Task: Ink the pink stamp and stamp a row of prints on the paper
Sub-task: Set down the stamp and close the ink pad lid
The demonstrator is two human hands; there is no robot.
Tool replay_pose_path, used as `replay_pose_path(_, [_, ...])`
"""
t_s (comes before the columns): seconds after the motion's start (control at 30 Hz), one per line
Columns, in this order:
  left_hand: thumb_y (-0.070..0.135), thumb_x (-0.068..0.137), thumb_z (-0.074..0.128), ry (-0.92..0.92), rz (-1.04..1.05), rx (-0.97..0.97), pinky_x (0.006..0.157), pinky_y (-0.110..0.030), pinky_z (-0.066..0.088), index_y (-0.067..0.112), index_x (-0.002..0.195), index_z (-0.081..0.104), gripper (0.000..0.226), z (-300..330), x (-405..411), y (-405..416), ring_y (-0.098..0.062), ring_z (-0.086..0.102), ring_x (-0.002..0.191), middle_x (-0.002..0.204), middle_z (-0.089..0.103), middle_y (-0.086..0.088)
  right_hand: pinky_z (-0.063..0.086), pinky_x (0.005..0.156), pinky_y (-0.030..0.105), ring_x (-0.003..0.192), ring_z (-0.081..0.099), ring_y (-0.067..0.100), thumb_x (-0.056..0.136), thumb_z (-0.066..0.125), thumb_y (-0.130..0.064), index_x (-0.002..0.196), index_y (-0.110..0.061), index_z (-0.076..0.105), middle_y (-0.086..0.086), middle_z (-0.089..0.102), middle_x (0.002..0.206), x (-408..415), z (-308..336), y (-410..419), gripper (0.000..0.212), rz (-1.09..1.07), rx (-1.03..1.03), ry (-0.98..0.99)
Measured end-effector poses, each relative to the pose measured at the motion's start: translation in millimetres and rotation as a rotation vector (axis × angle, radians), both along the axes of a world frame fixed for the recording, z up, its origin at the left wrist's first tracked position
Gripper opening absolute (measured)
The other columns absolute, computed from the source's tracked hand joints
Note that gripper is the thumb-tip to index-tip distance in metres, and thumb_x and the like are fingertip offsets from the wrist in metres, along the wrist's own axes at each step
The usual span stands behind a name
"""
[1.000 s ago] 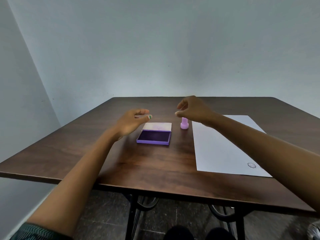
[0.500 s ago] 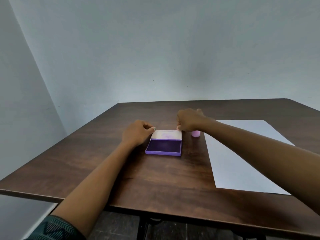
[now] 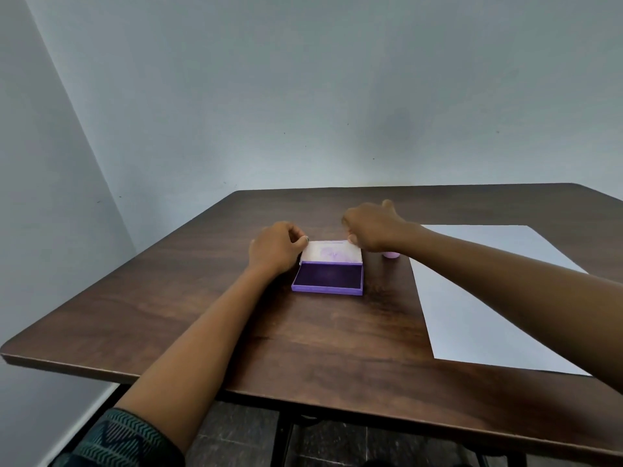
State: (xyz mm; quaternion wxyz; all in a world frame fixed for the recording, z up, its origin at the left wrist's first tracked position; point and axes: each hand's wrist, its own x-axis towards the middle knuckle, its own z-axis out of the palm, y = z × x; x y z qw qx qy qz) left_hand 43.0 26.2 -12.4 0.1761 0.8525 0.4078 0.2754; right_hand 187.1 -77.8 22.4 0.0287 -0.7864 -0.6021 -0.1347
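Note:
A purple ink pad [image 3: 328, 279] lies open in the middle of the brown table [image 3: 236, 315], its white lid [image 3: 332, 252] raised at the back. My left hand [image 3: 274, 249] pinches the lid's left corner. My right hand [image 3: 372, 225] pinches the lid's right corner. The pink stamp [image 3: 391, 255] stands on the table just right of the pad, mostly hidden behind my right wrist. A white sheet of paper [image 3: 472, 298] lies to the right, partly covered by my right forearm.
The table's front edge runs across the lower view, with dark metal legs [image 3: 283, 436] and a tiled floor below. A grey wall [image 3: 303, 96] rises behind the far edge and along the left side.
Both hands dropped from above the table onto the ink pad's lid corners and stay there. The view shifted so the paper's near edge with its round print is hidden.

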Motion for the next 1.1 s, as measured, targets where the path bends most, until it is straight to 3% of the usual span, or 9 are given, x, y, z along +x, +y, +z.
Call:
replay_pose_path(0.1, [0.03,0.086,0.059,-0.086,-0.011,-0.061,0.089,-0.04,0.049,0.027,0.07,0.057,0.016,2.7,-1.6,-0.9,-0.023,0.065,0.092,0.084,0.069,0.003,0.029,0.079,0.04,0.095,0.057,0.029,0.087,0.043,-0.006,0.095,-0.01,0.057,0.008,0.065,0.1,1.0,2.3,-2.9,0.017,0.036,0.096,-0.031])
replay_pose_path(0.2, [0.026,0.084,0.065,-0.198,-0.067,-0.144,0.093,-0.041,0.05,0.03,0.066,0.06,0.019,5.3,-6.4,4.5,-0.021,0.067,0.09,0.081,0.069,0.004,0.033,0.08,0.037,0.09,0.058,0.03,0.09,0.043,-0.01,0.094,-0.01,0.056,0.009,0.066,0.096,0.4,6.0,-10.7,0.014,0.086,0.182,-0.012])
replay_pose_path(0.33, [0.021,0.084,0.069,-0.364,-0.18,-0.211,0.091,-0.031,0.049,0.026,0.083,0.068,0.006,13.9,-15.4,-0.7,-0.017,0.066,0.087,0.083,0.069,0.001,0.039,0.075,0.032,0.095,0.06,0.029,0.09,0.047,-0.016,0.102,-0.011,0.062,0.008,0.069,0.103,-1.2,13.7,-26.5,0.019,0.162,0.217,0.048])
replay_pose_path(0.43, [0.018,0.084,0.069,-0.42,-0.255,-0.204,0.087,-0.028,0.047,0.023,0.091,0.071,0.008,21.1,-22.5,-8.7,-0.012,0.064,0.083,0.082,0.072,-0.001,0.045,0.076,0.033,0.101,0.061,0.028,0.091,0.047,-0.016,0.108,-0.013,0.066,0.008,0.069,0.11,-4.1,20.4,-39.3,0.026,0.173,0.217,0.076])
replay_pose_path(0.73, [0.022,0.081,0.072,-0.327,-0.281,-0.095,0.089,-0.04,0.052,0.035,0.072,0.071,0.016,25.6,-40.1,-22.6,-0.01,0.067,0.075,0.077,0.074,0.008,0.052,0.08,0.036,0.093,0.064,0.025,0.089,0.051,-0.014,0.101,-0.013,0.071,0.007,0.073,0.103,-22.0,23.8,-69.0,0.024,0.245,0.24,0.13])
replay_pose_path(0.83, [0.03,0.079,0.073,-0.293,-0.263,-0.025,0.093,-0.049,0.05,0.041,0.071,0.071,0.013,22.7,-49.6,-25.8,-0.013,0.07,0.082,0.08,0.075,0.009,0.052,0.078,0.036,0.091,0.065,0.026,0.088,0.052,-0.012,0.099,-0.013,0.072,0.007,0.074,0.099,-28.2,20.3,-74.1,0.023,0.272,0.271,0.134])
replay_pose_path(0.9, [0.042,0.075,0.071,-0.28,-0.273,0.004,0.096,-0.054,0.046,0.046,0.074,0.071,0.004,20.8,-56.5,-31.2,-0.008,0.069,0.084,0.08,0.075,0.012,0.052,0.079,0.036,0.092,0.065,0.026,0.088,0.052,-0.013,0.1,-0.013,0.072,0.007,0.075,0.1,-32.3,16.7,-77.4,0.022,0.284,0.288,0.129])
replay_pose_path(0.97, [0.05,0.071,0.066,-0.28,-0.292,0.02,0.099,-0.055,0.043,0.047,0.077,0.07,0.008,18.3,-63.6,-35.7,-0.003,0.069,0.084,0.079,0.075,0.017,0.052,0.08,0.037,0.093,0.065,0.026,0.089,0.052,-0.015,0.101,-0.014,0.071,0.006,0.074,0.101,-35.6,12.5,-81.0,0.022,0.289,0.293,0.131])
replay_pose_path(1.1, [0.03,0.079,0.073,-0.251,-0.312,0.108,0.097,-0.044,0.047,0.04,0.075,0.072,0.011,13.1,-77.3,-49.7,0.003,0.067,0.082,0.078,0.074,0.019,0.052,0.077,0.039,0.089,0.064,0.025,0.089,0.052,-0.016,0.095,-0.016,0.07,0.004,0.073,0.096,-41.5,1.2,-89.6,0.019,0.307,0.262,0.154])
